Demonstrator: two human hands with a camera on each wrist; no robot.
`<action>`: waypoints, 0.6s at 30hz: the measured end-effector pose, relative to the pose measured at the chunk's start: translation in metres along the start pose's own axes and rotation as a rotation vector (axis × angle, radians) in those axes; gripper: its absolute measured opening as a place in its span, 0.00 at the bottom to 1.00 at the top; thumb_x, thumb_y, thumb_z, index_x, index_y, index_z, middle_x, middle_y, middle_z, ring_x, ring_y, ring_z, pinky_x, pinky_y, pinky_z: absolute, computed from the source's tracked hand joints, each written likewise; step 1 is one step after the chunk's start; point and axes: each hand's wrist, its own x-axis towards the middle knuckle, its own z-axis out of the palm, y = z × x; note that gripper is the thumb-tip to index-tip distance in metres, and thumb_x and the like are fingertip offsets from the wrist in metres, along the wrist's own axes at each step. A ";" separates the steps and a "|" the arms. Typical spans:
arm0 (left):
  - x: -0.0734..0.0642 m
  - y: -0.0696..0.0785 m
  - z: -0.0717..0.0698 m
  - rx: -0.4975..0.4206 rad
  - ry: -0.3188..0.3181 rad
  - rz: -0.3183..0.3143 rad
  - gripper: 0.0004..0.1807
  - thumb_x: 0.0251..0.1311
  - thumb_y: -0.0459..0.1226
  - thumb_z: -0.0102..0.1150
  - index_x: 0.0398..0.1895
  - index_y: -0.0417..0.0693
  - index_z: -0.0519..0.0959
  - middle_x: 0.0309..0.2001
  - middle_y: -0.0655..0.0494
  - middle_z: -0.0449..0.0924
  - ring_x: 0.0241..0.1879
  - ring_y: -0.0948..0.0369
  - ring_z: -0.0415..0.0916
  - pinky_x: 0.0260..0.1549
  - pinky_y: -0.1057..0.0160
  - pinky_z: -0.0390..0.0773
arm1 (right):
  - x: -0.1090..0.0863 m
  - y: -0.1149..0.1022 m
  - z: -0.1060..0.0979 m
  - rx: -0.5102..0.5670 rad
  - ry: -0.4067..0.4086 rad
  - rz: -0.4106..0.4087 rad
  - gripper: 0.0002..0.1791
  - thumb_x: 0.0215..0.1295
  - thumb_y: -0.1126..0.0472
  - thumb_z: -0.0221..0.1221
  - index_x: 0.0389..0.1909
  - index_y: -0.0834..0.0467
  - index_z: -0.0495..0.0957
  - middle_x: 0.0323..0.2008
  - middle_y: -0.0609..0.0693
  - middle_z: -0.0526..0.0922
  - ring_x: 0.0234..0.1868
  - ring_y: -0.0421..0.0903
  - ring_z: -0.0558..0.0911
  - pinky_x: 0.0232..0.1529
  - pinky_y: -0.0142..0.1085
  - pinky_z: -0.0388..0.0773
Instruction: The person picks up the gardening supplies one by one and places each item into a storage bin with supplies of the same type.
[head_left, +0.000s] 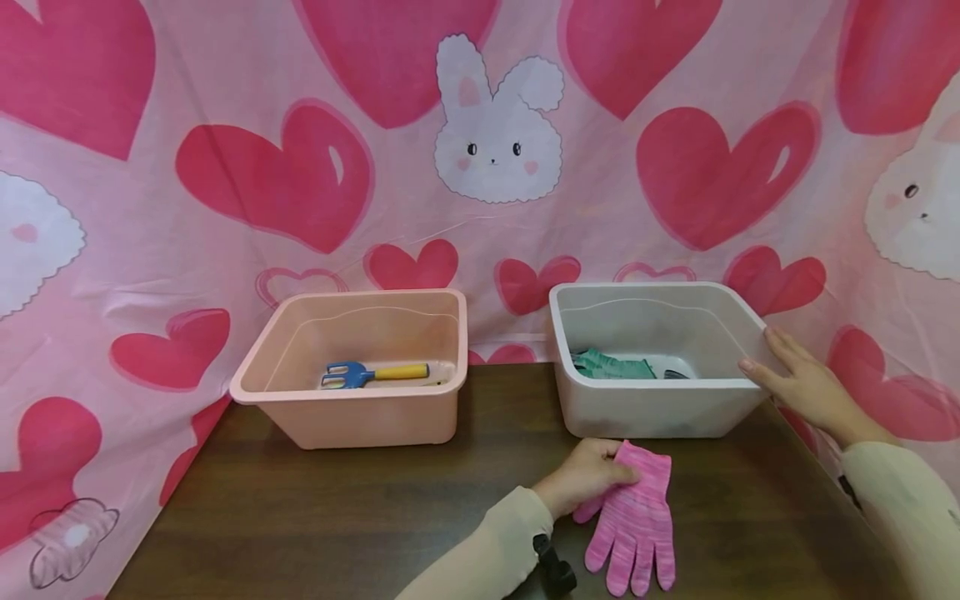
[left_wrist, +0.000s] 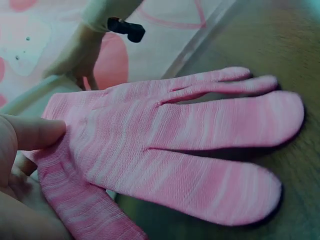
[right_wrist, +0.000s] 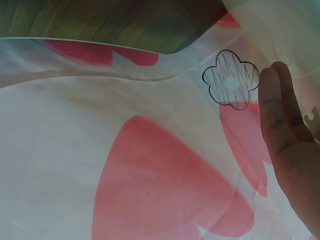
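In the head view my left hand (head_left: 588, 475) pinches a pink striped knit glove (head_left: 637, 517) by its cuff, thumb on top. The glove's fingers point toward me, low over the dark table. Close up in the left wrist view, the thumb presses the cuff of the glove (left_wrist: 125, 135). My right hand (head_left: 810, 387) holds the right rim of a grey bin (head_left: 645, 412), thumb over the rim and fingers along the outside. Straight fingers (right_wrist: 275, 110) of that hand show in the right wrist view. Inside the grey bin lie a green glove (head_left: 611, 365) and a dark pronged piece (head_left: 675, 374), mostly hidden.
A peach bin (head_left: 352, 421) stands at the left with a blue hand fork (head_left: 356, 375) with a yellow handle inside. Behind both bins hangs a pink cloth (head_left: 510, 225) with hearts and rabbits. The brown table (head_left: 337, 517) lies in front.
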 end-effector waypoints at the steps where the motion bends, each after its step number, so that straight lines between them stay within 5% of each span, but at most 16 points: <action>1: -0.001 0.002 -0.001 -0.003 0.004 0.007 0.09 0.55 0.27 0.68 0.40 0.38 0.88 0.32 0.61 0.86 0.30 0.70 0.76 0.32 0.71 0.77 | 0.000 0.000 0.000 -0.003 -0.003 -0.001 0.53 0.72 0.36 0.53 0.80 0.49 0.27 0.78 0.69 0.29 0.72 0.80 0.36 0.51 0.82 0.53; 6: -0.007 0.012 -0.008 -0.005 0.018 0.031 0.08 0.54 0.27 0.68 0.38 0.37 0.88 0.32 0.62 0.86 0.31 0.71 0.75 0.33 0.71 0.76 | 0.001 0.002 -0.002 -0.023 -0.014 -0.037 0.55 0.71 0.38 0.55 0.79 0.50 0.24 0.77 0.67 0.25 0.73 0.78 0.33 0.55 0.82 0.46; 13: -0.010 0.024 -0.020 0.015 0.018 0.109 0.06 0.56 0.29 0.67 0.36 0.35 0.88 0.26 0.64 0.81 0.26 0.71 0.70 0.26 0.72 0.72 | -0.001 0.001 -0.005 -0.047 -0.048 -0.053 0.60 0.68 0.40 0.60 0.78 0.48 0.21 0.77 0.67 0.25 0.72 0.78 0.34 0.52 0.82 0.50; 18: -0.014 0.041 -0.031 -0.026 0.004 0.180 0.09 0.62 0.31 0.65 0.41 0.33 0.87 0.33 0.59 0.86 0.30 0.71 0.75 0.30 0.71 0.77 | 0.000 0.001 -0.006 -0.064 -0.055 -0.039 0.60 0.68 0.38 0.59 0.79 0.48 0.22 0.77 0.69 0.28 0.72 0.80 0.36 0.51 0.83 0.51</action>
